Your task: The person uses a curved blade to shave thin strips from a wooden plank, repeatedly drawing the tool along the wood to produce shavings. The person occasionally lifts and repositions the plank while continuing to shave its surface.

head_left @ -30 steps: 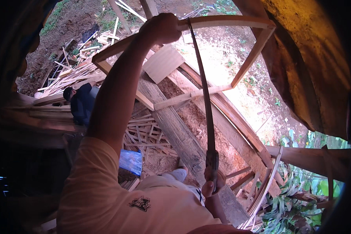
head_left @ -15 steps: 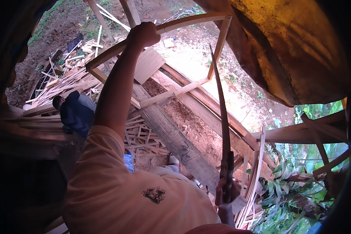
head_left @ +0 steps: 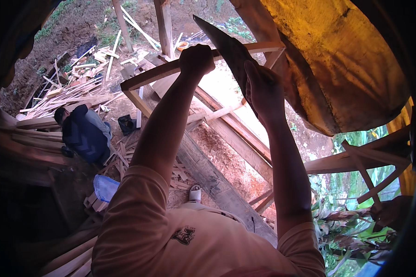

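My left hand (head_left: 197, 61) is closed around the upper bar of a wooden frame (head_left: 155, 74), held up in front of me. In my right hand (head_left: 266, 94) is a handsaw (head_left: 223, 45), its handle mostly hidden by the fingers. The dark blade points up and to the left, crossing the frame's upper bar just right of my left hand. Whether its teeth touch the wood, I cannot tell. My left forearm hides part of the frame's lower side.
A person in dark clothing (head_left: 85, 131) crouches at the left, near a heap of wood offcuts (head_left: 74, 87). Long planks (head_left: 217, 177) run diagonally below the frame. A yellow-brown tarp (head_left: 337, 60) hangs at upper right; plants (head_left: 356, 231) grow at lower right.
My right hand has risen from the lower right, bringing the handsaw up to the frame's upper bar. My left hand and the frame have shifted a little to the right.
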The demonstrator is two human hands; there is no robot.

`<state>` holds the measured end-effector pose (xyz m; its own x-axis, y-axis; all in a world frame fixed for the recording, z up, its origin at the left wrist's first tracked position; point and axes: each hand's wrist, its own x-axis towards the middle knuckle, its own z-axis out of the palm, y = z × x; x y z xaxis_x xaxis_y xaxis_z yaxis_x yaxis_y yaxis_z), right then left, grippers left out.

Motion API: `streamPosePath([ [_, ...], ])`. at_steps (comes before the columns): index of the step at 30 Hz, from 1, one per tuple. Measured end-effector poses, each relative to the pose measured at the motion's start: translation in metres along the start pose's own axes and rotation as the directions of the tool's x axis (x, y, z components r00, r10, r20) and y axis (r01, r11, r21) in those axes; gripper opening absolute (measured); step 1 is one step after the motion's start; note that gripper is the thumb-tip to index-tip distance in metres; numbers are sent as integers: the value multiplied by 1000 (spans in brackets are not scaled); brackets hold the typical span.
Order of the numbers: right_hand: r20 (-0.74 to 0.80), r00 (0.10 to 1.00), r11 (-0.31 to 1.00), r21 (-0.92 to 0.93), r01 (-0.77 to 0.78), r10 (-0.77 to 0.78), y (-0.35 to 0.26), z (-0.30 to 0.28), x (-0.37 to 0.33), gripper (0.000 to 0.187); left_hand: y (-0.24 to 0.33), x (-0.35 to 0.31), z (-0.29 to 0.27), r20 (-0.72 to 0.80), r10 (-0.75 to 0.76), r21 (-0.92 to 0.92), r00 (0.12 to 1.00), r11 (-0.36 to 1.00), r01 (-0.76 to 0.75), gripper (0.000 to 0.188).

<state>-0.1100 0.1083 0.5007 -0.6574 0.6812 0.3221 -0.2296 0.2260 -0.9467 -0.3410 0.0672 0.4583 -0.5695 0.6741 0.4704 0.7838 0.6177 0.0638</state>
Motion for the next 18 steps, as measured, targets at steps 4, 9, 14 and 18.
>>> streamPosePath([
  [4,-11,1000,995,-101,-14,13,-5,-1,-9,32,4,-2,1,2,-4,20,1000,1000,4,20],
  [9,26,1000,961,-275,18,-11,-13,-31,-58,30,-11,2,-9,92,-79,21,993,997,78,21],
  [14,-40,993,947,-297,-119,112,-25,-59,-119,28,29,-9,-9,165,56,21,985,998,-61,22],
  [18,-66,984,943,-280,-178,166,-37,-68,-138,23,40,-17,-2,149,53,37,987,998,-59,24],
])
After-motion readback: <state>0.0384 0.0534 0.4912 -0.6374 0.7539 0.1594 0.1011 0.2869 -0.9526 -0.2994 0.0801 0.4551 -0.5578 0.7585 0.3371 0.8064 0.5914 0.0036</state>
